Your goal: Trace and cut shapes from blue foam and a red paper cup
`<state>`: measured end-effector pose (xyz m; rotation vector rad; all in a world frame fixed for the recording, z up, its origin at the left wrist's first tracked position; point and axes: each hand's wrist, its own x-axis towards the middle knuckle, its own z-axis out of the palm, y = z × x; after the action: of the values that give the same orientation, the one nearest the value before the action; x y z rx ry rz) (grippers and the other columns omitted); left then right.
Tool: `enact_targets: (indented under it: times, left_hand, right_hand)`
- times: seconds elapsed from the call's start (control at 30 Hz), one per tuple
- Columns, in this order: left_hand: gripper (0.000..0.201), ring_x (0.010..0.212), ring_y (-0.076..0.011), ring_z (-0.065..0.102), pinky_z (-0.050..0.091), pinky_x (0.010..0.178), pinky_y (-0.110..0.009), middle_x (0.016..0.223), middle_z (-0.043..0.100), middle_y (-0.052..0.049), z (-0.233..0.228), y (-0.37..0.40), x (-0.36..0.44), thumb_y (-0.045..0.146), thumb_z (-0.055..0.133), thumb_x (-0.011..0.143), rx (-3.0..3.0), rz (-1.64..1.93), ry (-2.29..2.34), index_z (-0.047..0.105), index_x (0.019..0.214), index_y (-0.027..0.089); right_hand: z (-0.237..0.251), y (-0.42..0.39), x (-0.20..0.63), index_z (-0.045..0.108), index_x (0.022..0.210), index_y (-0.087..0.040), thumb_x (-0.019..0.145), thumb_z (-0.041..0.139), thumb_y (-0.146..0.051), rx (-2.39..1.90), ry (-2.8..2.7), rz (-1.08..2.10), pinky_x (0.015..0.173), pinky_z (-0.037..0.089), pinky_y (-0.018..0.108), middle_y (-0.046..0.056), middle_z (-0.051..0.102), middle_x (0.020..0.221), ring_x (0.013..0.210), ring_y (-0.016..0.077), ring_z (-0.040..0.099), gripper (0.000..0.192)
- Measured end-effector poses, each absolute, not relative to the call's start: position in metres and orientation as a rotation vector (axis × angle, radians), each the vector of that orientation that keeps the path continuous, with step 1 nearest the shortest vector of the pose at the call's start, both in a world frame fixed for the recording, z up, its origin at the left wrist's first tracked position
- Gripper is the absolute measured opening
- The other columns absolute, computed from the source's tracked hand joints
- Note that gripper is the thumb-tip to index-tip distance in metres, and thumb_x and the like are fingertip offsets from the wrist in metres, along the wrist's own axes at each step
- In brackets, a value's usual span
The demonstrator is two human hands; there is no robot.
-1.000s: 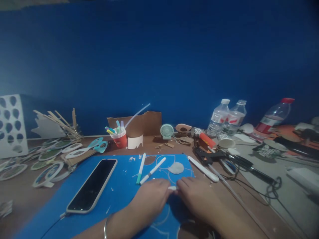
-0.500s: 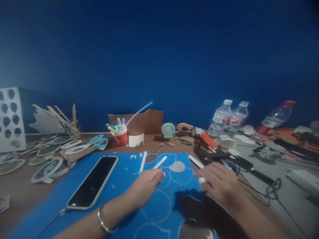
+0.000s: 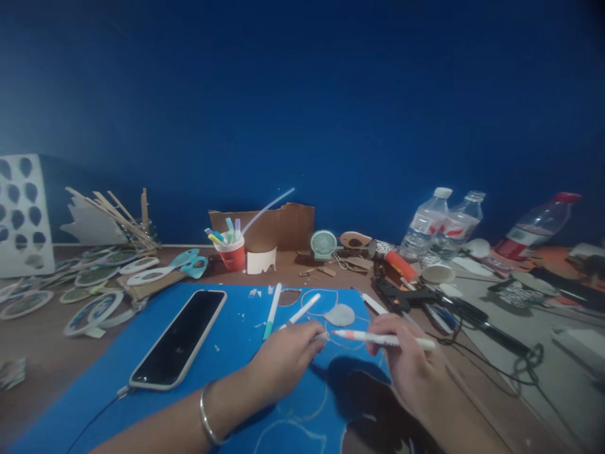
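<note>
My right hand (image 3: 412,362) grips a white marker (image 3: 387,340) whose orange-pink tip points left. My left hand (image 3: 286,356) has its fingers pinched around a small pale piece that looks like the marker's cap (image 3: 323,337), just left of the tip and apart from it. Below both hands lies a blue sheet (image 3: 184,413) with pale round and teardrop outlines and cut-out holes. A grey-white teardrop cutout (image 3: 340,314) rests on it beyond my hands. Two more markers, one white with a green end (image 3: 272,313) and a white one (image 3: 302,309), lie beside my left hand.
A phone (image 3: 179,340) with a cable lies on the left of the sheet. Behind stand a cup of markers (image 3: 231,257), a small fan (image 3: 324,244) and cardboard (image 3: 283,227). Scissors (image 3: 191,263) and paper rings are at left; bottles (image 3: 428,224), a glue gun (image 3: 401,293) and cables at right.
My right hand has turned the marker so its bare tip shows, pointing left. My left hand has shifted slightly right with the small cap-like piece. The view has moved a little.
</note>
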<state>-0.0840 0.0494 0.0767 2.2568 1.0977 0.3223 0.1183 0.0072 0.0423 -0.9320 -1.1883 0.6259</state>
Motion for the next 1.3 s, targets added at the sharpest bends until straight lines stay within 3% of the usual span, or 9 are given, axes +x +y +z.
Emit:
enact_targets:
  times: [0.2,0.4,0.53,0.7,0.8,0.93,1.03,1.13,1.3]
  left_hand:
    - [0.026,0.075,-0.0150,0.052,0.038,0.064,-0.026,0.084,0.059,0.001,0.076,0.049,-0.083,0.036,0.030,0.090,2.383,0.295,1.077,0.053,0.089,0.023]
    - [0.034,0.073,-0.0135,0.052,0.037,0.070,-0.027,0.080,0.060,-0.001,0.081,0.050,-0.087,0.035,0.026,0.092,2.436,0.250,0.924,0.055,0.084,0.019]
    - [0.032,0.072,-0.0118,0.051,0.036,0.069,-0.025,0.076,0.058,0.000,0.089,0.047,-0.088,0.035,0.032,0.090,2.190,0.248,0.817,0.057,0.080,0.018]
    - [0.031,0.058,-0.0076,0.041,0.033,0.055,-0.020,0.062,0.046,0.002,0.083,0.044,-0.084,0.039,0.043,0.084,1.632,0.162,0.708,0.055,0.072,0.014]
    - [0.031,0.053,-0.0067,0.038,0.029,0.051,-0.019,0.060,0.043,0.003,0.073,0.048,-0.082,0.041,0.044,0.083,1.537,0.206,0.742,0.054,0.072,0.013]
    - [0.034,0.046,-0.0078,0.036,0.029,0.047,-0.021,0.056,0.043,0.004,0.068,0.060,-0.084,0.044,0.029,0.087,1.672,0.358,0.996,0.050,0.080,0.018]
    - [0.036,0.060,-0.0128,0.051,0.035,0.053,-0.024,0.070,0.056,-0.001,0.070,0.065,-0.087,0.044,0.026,0.088,2.138,0.282,1.242,0.053,0.089,0.020]
    - [0.036,0.070,-0.0202,0.059,0.039,0.057,-0.028,0.079,0.063,-0.006,0.071,0.066,-0.088,0.044,0.028,0.087,2.439,0.053,1.451,0.053,0.100,0.021]
    - [0.037,0.069,-0.0252,0.062,0.042,0.054,-0.030,0.077,0.065,-0.008,0.068,0.066,-0.087,0.040,0.026,0.088,2.526,-0.022,1.598,0.048,0.111,0.020]
  right_hand:
    - [0.037,0.007,0.118,0.065,0.068,-0.017,0.086,0.044,-0.024,-0.876,-1.144,0.941,0.054,0.044,0.026,0.002,0.058,0.068,0.056,0.0134,0.057,0.029]
    - [0.047,0.008,0.116,0.069,0.076,-0.018,0.085,0.049,-0.026,-0.877,-1.254,1.175,0.063,0.050,0.028,0.005,0.061,0.084,0.067,0.0147,0.061,0.023]
    - [0.063,0.004,0.119,0.070,0.075,-0.018,0.085,0.048,-0.024,-0.873,-1.413,1.148,0.060,0.051,0.027,0.006,0.064,0.080,0.069,0.0155,0.062,0.025]
    - [0.076,-0.003,0.119,0.070,0.070,-0.019,0.082,0.051,-0.022,-0.841,-1.535,1.132,0.059,0.052,0.027,0.005,0.067,0.076,0.070,0.0167,0.063,0.023]
    - [0.069,0.001,0.123,0.069,0.073,-0.019,0.081,0.052,-0.026,-0.950,-1.579,1.021,0.060,0.052,0.028,0.006,0.068,0.077,0.070,0.0173,0.063,0.020]
    - [0.052,0.020,0.145,0.060,0.104,-0.018,0.078,0.055,-0.034,-1.350,-1.530,0.666,0.061,0.050,0.029,0.006,0.067,0.088,0.071,0.0177,0.062,0.031]
    - [0.042,0.035,0.166,0.060,0.097,-0.018,0.081,0.046,-0.026,-1.759,-1.615,0.239,0.071,0.046,0.030,0.006,0.065,0.089,0.076,0.0178,0.060,0.023]
    - [0.035,0.043,0.177,0.062,0.091,-0.017,0.072,0.050,-0.015,-1.854,-1.696,0.169,0.075,0.041,0.034,0.009,0.063,0.089,0.084,0.0230,0.057,0.023]
    - [0.034,0.043,0.178,0.062,0.095,-0.018,0.071,0.051,-0.014,-1.900,-1.808,0.171,0.069,0.037,0.032,0.010,0.063,0.084,0.080,0.0248,0.056,0.027]
